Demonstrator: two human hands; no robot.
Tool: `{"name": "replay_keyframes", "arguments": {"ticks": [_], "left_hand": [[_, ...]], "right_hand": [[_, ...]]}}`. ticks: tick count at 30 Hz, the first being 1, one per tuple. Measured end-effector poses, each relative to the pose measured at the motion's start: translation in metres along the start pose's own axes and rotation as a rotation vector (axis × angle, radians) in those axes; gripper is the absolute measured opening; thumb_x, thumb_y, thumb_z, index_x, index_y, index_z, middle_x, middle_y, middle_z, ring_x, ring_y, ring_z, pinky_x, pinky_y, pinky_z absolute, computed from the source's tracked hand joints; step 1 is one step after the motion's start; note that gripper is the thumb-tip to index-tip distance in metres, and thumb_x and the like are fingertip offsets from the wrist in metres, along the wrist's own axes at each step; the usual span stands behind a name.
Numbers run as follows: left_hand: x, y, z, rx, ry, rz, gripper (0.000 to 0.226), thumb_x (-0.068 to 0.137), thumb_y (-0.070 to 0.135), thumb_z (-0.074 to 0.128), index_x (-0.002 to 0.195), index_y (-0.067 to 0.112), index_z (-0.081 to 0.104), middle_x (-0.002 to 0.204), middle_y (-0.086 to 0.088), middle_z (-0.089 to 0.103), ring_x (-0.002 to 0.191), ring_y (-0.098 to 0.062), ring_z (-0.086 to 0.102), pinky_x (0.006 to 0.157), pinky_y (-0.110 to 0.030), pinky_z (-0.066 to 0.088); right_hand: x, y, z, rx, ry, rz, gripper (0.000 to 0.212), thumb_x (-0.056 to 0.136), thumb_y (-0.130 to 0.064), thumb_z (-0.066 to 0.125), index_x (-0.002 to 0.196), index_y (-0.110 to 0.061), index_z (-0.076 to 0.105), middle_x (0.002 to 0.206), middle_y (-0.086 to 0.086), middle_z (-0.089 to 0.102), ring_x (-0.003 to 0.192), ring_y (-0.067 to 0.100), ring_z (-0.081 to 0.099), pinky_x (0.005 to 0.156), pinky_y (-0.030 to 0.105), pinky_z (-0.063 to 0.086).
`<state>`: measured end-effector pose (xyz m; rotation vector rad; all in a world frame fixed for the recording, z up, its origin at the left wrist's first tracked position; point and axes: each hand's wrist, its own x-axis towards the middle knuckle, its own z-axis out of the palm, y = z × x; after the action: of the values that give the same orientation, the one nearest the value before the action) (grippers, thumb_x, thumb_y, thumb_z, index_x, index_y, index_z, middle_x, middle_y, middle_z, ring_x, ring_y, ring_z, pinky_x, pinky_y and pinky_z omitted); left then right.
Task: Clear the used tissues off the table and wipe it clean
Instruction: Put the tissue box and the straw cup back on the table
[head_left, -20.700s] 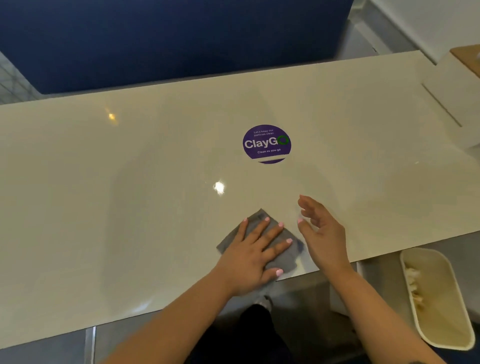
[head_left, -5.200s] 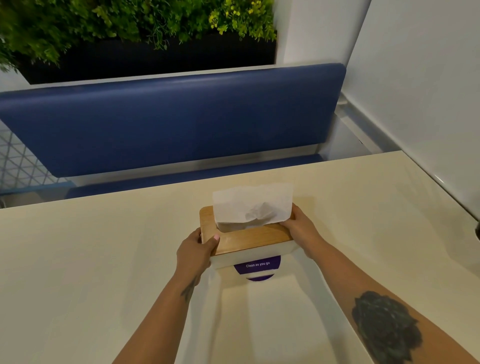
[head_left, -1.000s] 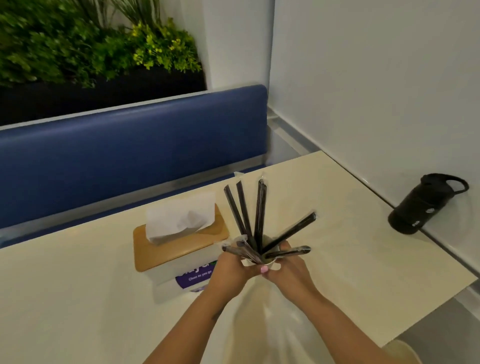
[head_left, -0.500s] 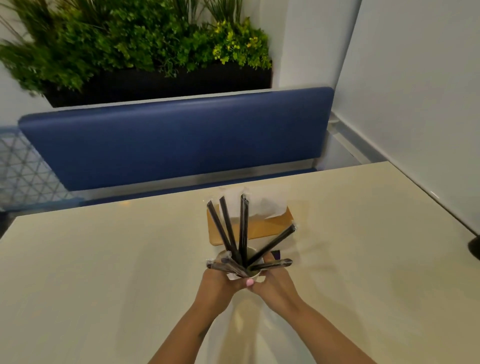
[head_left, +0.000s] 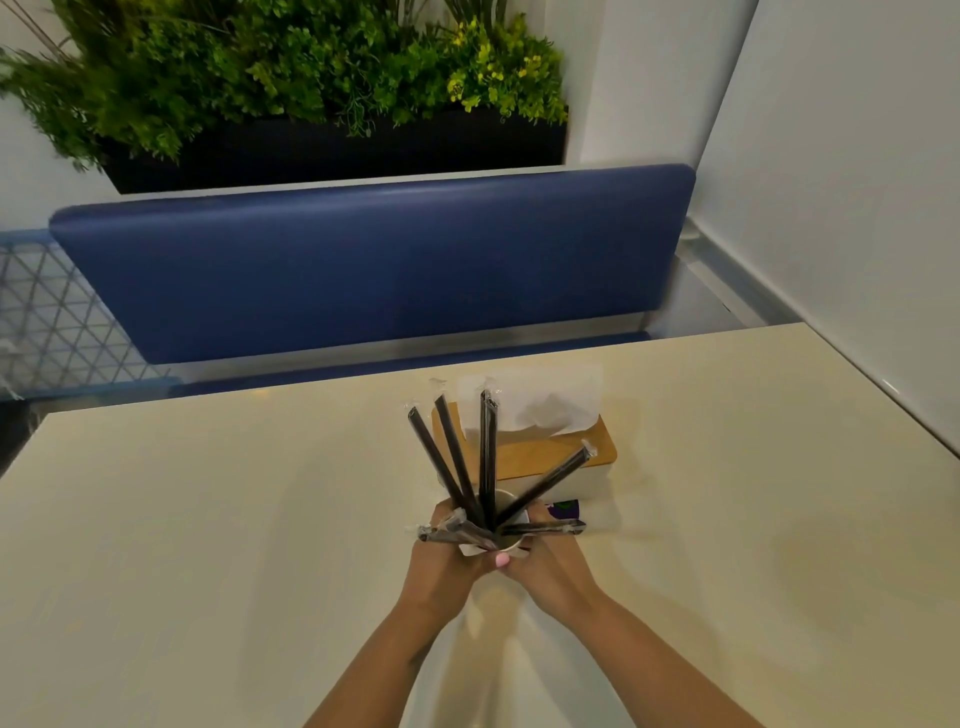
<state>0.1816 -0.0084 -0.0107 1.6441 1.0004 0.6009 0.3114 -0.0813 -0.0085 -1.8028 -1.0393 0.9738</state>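
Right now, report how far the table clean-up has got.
Done, by the look of it: the table shows no loose tissues or cloth, and the tissue box stands on it. In hand: the left hand and right hand both grip a cup of wrapped black straws. Left: setting the cup down.

desk (head_left: 208, 519): smooth, cream, faintly glossy
tissue box lid (head_left: 540, 452): light wood, matt
tissue (head_left: 550, 405): thin white paper
straws (head_left: 487, 457): black, in clear glossy plastic sleeves
bench back (head_left: 363, 265): blue, smooth padded upholstery
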Motion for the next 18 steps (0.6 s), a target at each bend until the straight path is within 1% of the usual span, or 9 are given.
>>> {"name": "replay_keyframes", "arguments": {"ticks": [3, 6, 7, 9, 12, 13, 15, 16, 18], "left_hand": [[0.001, 0.0, 0.001, -0.004, -0.009, 0.002, 0.044, 0.068, 0.018, 0.083, 0.109, 0.017, 0.066, 0.104, 0.007, 0.069, 0.1, -0.008, 0.063, 0.089, -0.035, 0.052], [-0.001, 0.002, 0.002, 0.015, -0.005, -0.011, 0.039, 0.071, 0.018, 0.081, 0.106, 0.027, 0.067, 0.106, 0.013, 0.065, 0.1, -0.002, 0.059, 0.088, -0.03, 0.051], [-0.002, 0.003, 0.002, 0.025, 0.003, -0.012, 0.038, 0.071, 0.019, 0.081, 0.103, 0.032, 0.065, 0.106, 0.013, 0.064, 0.1, -0.002, 0.058, 0.087, -0.028, 0.05], [-0.004, 0.004, 0.003, 0.028, 0.018, -0.017, 0.042, 0.069, 0.018, 0.082, 0.097, 0.04, 0.061, 0.107, 0.011, 0.065, 0.102, -0.006, 0.059, 0.089, -0.027, 0.048], [-0.006, 0.0, 0.003, 0.046, 0.025, -0.019, 0.046, 0.068, 0.017, 0.083, 0.1, 0.04, 0.06, 0.109, 0.012, 0.064, 0.104, -0.006, 0.058, 0.091, -0.024, 0.046], [-0.007, -0.001, 0.003, 0.058, 0.026, -0.019, 0.045, 0.068, 0.019, 0.083, 0.101, 0.039, 0.06, 0.109, 0.012, 0.064, 0.104, -0.006, 0.058, 0.091, -0.025, 0.046], [-0.01, -0.002, 0.002, 0.081, 0.038, -0.045, 0.042, 0.068, 0.023, 0.083, 0.097, 0.041, 0.059, 0.109, 0.014, 0.063, 0.103, -0.006, 0.057, 0.088, -0.025, 0.046], [-0.012, -0.001, 0.003, 0.092, 0.043, -0.058, 0.042, 0.068, 0.024, 0.083, 0.095, 0.043, 0.058, 0.107, 0.017, 0.062, 0.1, -0.002, 0.055, 0.085, -0.018, 0.045], [-0.019, 0.002, 0.003, 0.123, 0.063, -0.093, 0.041, 0.068, 0.023, 0.083, 0.09, 0.043, 0.055, 0.097, 0.025, 0.057, 0.089, 0.007, 0.052, 0.073, -0.003, 0.039]], "right_hand": [[0.002, 0.003, 0.0, 0.019, 0.008, 0.028, 0.052, 0.074, -0.022, 0.073, 0.122, -0.027, 0.053, 0.114, -0.01, 0.065, 0.108, 0.008, 0.059, 0.091, 0.022, 0.048], [0.003, 0.003, -0.001, 0.011, -0.024, 0.037, 0.043, 0.079, -0.01, 0.071, 0.117, -0.022, 0.055, 0.108, -0.01, 0.064, 0.099, 0.008, 0.059, 0.081, 0.015, 0.05], [0.002, 0.002, -0.001, -0.01, -0.031, 0.039, 0.042, 0.08, -0.008, 0.07, 0.117, -0.018, 0.055, 0.108, -0.009, 0.064, 0.098, 0.009, 0.059, 0.077, 0.013, 0.049], [0.002, 0.005, -0.002, -0.012, -0.015, 0.043, 0.047, 0.078, -0.004, 0.072, 0.121, -0.013, 0.055, 0.111, -0.005, 0.066, 0.098, 0.008, 0.062, 0.075, 0.012, 0.048], [0.0, 0.003, -0.004, -0.066, -0.078, 0.093, 0.04, 0.084, -0.013, 0.067, 0.121, -0.011, 0.053, 0.111, -0.003, 0.062, 0.092, 0.004, 0.058, 0.07, 0.01, 0.047], [-0.001, 0.001, -0.005, -0.073, -0.075, 0.107, 0.039, 0.085, -0.016, 0.066, 0.122, -0.011, 0.053, 0.111, -0.001, 0.062, 0.091, 0.003, 0.056, 0.068, 0.009, 0.045], [0.001, 0.006, -0.005, -0.036, -0.035, 0.084, 0.041, 0.083, -0.015, 0.07, 0.121, -0.011, 0.056, 0.107, -0.007, 0.063, 0.086, -0.008, 0.057, 0.072, 0.008, 0.046], [0.0, 0.008, -0.005, -0.035, -0.021, 0.083, 0.043, 0.081, -0.015, 0.072, 0.121, -0.013, 0.058, 0.104, -0.011, 0.063, 0.087, -0.01, 0.057, 0.072, 0.004, 0.044], [-0.002, 0.006, -0.002, -0.089, -0.011, 0.108, 0.046, 0.075, -0.025, 0.075, 0.119, -0.019, 0.061, 0.106, -0.012, 0.064, 0.094, -0.003, 0.057, 0.068, -0.001, 0.039]]}}
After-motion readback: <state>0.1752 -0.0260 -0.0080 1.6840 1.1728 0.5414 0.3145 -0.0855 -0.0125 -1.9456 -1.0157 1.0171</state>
